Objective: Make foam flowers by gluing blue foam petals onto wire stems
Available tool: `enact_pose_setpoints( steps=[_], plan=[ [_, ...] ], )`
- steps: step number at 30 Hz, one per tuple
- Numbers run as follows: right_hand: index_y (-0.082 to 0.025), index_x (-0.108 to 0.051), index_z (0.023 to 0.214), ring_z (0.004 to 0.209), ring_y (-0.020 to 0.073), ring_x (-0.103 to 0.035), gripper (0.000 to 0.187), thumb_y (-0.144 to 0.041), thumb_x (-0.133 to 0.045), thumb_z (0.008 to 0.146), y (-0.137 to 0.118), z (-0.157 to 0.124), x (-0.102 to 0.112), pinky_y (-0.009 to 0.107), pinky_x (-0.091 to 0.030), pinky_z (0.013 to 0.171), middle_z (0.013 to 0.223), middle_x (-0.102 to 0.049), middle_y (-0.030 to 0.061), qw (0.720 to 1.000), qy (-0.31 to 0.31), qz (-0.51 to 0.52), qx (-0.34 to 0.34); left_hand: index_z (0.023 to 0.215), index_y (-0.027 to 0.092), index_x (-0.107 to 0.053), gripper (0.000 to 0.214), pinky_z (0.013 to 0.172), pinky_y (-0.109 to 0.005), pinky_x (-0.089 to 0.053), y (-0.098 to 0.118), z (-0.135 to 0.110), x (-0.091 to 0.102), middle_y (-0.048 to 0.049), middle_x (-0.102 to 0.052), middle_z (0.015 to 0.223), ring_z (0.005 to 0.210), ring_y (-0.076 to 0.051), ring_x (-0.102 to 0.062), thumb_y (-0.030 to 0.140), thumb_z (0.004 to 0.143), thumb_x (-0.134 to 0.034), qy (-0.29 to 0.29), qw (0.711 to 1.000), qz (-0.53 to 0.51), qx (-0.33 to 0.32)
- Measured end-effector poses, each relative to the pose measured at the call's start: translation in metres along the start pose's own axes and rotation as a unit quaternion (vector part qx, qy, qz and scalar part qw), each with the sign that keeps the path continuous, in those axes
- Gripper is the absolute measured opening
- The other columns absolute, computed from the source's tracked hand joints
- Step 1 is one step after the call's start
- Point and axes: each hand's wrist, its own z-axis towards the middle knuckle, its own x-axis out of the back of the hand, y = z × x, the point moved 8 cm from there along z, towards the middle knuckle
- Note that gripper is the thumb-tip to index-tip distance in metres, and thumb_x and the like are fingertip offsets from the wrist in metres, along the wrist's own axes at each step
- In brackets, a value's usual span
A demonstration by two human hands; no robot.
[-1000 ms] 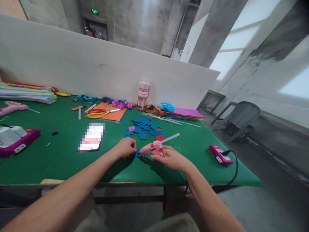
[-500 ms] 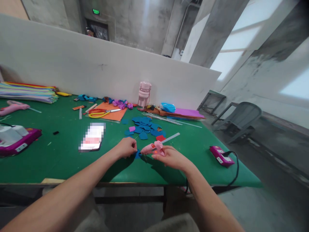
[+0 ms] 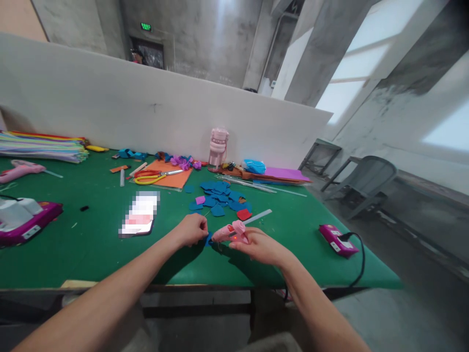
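Observation:
My right hand (image 3: 262, 248) is wrapped round a pink hot glue gun (image 3: 229, 232), with a small red light lit on its body and a clear glue stick (image 3: 259, 216) jutting out behind. The gun's nozzle points left, at a small blue felt piece (image 3: 209, 239) low over the table. Closed in a pinch, my left hand (image 3: 192, 230) has its fingertips at that blue piece; part of it is hidden by the fingers. A thin pale line, perhaps a wire, shows just above these fingers. Beyond both hands lies a heap of cut blue felt pieces (image 3: 219, 190).
Scissors (image 3: 154, 177) lie on an orange felt sheet (image 3: 176, 181), near a phone (image 3: 141, 215). A pink bottle (image 3: 218, 149) stands against the white partition (image 3: 110, 98). Purple power strips (image 3: 337, 239) sit at both sides; another glue gun (image 3: 24, 169) lies left.
The camera view has tilted slightly, so the table sits a little lower. My hands keep nearly the same pose, with the glue gun's nozzle still at the blue felt piece.

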Motion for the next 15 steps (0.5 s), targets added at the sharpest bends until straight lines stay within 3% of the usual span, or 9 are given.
enact_pose_setpoints(
  steps=[7, 15],
  plan=[
    [-0.014, -0.059, 0.067, 0.059, 0.0109, -0.047, 0.031, -0.041, -0.049, 0.078, -0.003, -0.002, 0.003, 0.021, -0.039, 0.055, 0.066, -0.052, 0.0016, 1.0, 0.012, 0.011, 0.005, 0.064, 0.016, -0.053, 0.005, 0.031, -0.015, -0.034, -0.002, 0.0, -0.001, 0.0027, -0.054, 0.051, 0.037, -0.009, -0.049, 0.02, 0.065, -0.051, 0.0, 1.0, -0.008, -0.002],
    [-0.013, -0.062, 0.075, 0.052, 0.0092, -0.046, 0.035, -0.047, -0.053, 0.074, 0.021, 0.003, -0.003, 0.021, -0.038, 0.044, 0.07, -0.053, 0.0029, 0.996, 0.001, 0.066, -0.056, 0.064, 0.016, -0.053, 0.004, 0.031, -0.016, -0.034, -0.004, 0.002, -0.001, 0.0021, -0.055, 0.051, 0.037, -0.009, -0.05, 0.019, 0.065, -0.051, 0.004, 1.0, -0.021, 0.0]
  ],
)
